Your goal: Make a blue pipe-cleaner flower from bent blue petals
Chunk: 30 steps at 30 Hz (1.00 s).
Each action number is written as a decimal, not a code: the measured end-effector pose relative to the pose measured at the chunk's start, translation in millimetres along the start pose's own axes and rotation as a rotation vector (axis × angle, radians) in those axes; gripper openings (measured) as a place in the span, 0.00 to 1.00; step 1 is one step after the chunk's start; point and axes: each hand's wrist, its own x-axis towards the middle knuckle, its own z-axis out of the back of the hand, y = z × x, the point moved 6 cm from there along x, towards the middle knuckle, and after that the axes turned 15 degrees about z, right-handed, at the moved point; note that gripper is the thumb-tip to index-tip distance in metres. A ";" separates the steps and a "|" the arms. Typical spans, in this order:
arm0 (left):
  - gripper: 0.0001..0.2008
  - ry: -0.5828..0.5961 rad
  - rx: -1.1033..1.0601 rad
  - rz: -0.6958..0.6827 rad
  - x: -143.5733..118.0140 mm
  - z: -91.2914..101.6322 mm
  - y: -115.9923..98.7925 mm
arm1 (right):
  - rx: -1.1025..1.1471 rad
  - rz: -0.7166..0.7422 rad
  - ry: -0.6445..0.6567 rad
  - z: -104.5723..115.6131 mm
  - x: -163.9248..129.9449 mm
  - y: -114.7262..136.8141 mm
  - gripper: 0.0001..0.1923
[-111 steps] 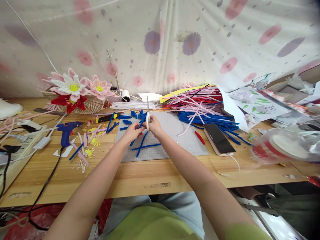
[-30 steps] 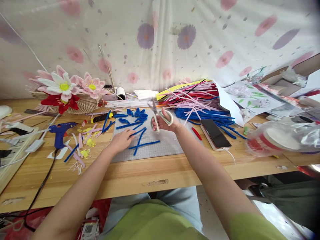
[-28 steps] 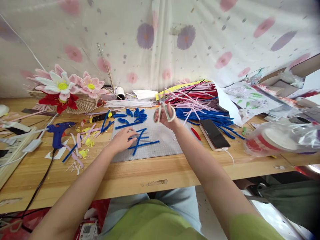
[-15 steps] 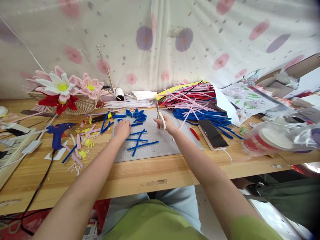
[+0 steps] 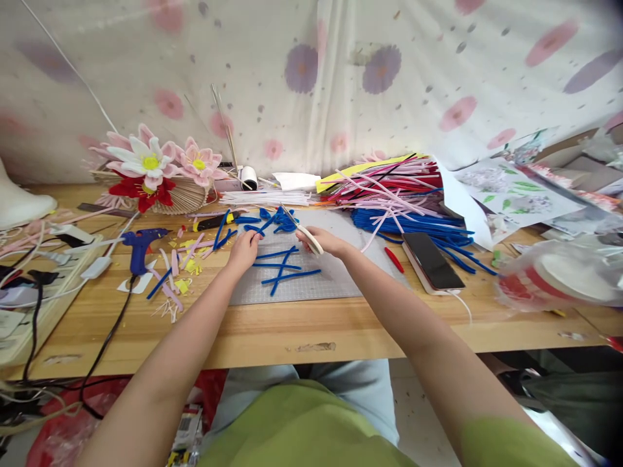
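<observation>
My left hand (image 5: 244, 248) pinches a short blue pipe cleaner (image 5: 266, 225), which slants up to the right above the grey cutting mat (image 5: 335, 279). My right hand (image 5: 318, 240) is closed around the pale handles of a pair of scissors (image 5: 310, 239). The scissor blades point up and left, close to the free end of the pipe cleaner; whether they touch it I cannot tell. Several cut blue pipe cleaners (image 5: 292, 277) lie crossed on the mat nearer to me. Behind my hands sit bent blue petal shapes (image 5: 285, 220).
A blue glue gun (image 5: 139, 250) stands left among pink and yellow scraps. Fuzzy flowers (image 5: 148, 162) rest at the back left. Bundled blue pipe cleaners (image 5: 409, 224), a phone (image 5: 433, 261) and a red pen-like item (image 5: 394, 259) lie right. A bagged tub (image 5: 540, 279) is farther right.
My left hand has lifted a blue pipe cleaner off the mat. The scissors have swung from pointing up to pointing left, nearer my left hand. The view has shifted a little left.
</observation>
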 end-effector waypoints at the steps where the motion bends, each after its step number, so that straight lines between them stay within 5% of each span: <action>1: 0.10 -0.009 -0.021 0.005 -0.4 1.5 -0.7 | 0.001 0.006 0.021 -4.3 0.6 3.5 0.22; 10: 0.08 -0.185 -0.239 0.174 2.2 11.5 6.5 | 0.246 -0.144 0.394 -37.7 -2.8 10.5 0.35; 15: 0.09 -0.061 -0.284 0.167 5.9 -5.3 12.8 | 0.356 -0.228 0.530 -52.7 -2.1 2.6 0.40; 23: 0.07 -0.062 -0.260 0.182 -5.2 -7.1 3.9 | 0.577 -0.271 0.392 -55.1 11.7 -1.2 0.44; 30: 0.08 -0.131 0.019 -0.028 -29.9 -7.4 -21.0 | 0.700 -0.228 0.305 -50.3 15.1 -1.6 0.43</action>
